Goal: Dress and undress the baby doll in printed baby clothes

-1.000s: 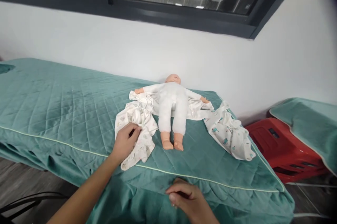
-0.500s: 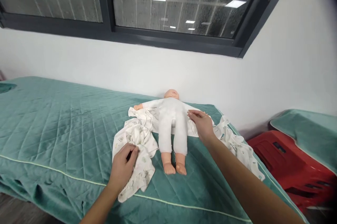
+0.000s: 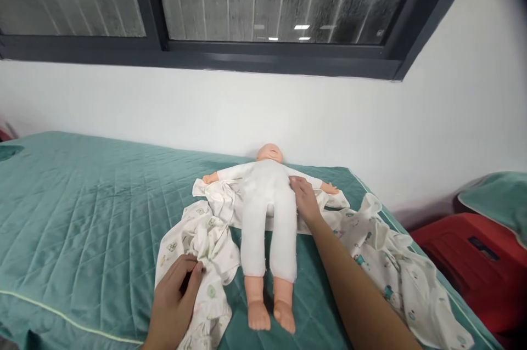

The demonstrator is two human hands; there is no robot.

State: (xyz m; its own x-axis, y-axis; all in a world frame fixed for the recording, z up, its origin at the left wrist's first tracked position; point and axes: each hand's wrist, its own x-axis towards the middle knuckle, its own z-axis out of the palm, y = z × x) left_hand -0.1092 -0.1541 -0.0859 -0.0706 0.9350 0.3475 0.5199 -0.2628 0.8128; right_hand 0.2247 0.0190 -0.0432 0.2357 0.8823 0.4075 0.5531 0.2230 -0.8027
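Right hand (image 3: 306,203) up from bed edge (image 3: 61,317), fingers (image 3: 297,184) now at doll's torso (image 3: 267,188)

The doll's body (image 3: 268,185) looks like matt, fuzzy cloth, its feet (image 3: 259,314) smooth plastic. The bed cover (image 3: 102,218) is quilted cloth, softly sheened; near its right edge lies a thin, creased cloth garment (image 3: 415,278).

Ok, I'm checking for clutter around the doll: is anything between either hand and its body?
Nothing visible stands between the right hand and the doll; that hand is right at the side of its white torso. On the other side, part of a crumpled printed cloth lies between the left hand and the doll's legs.
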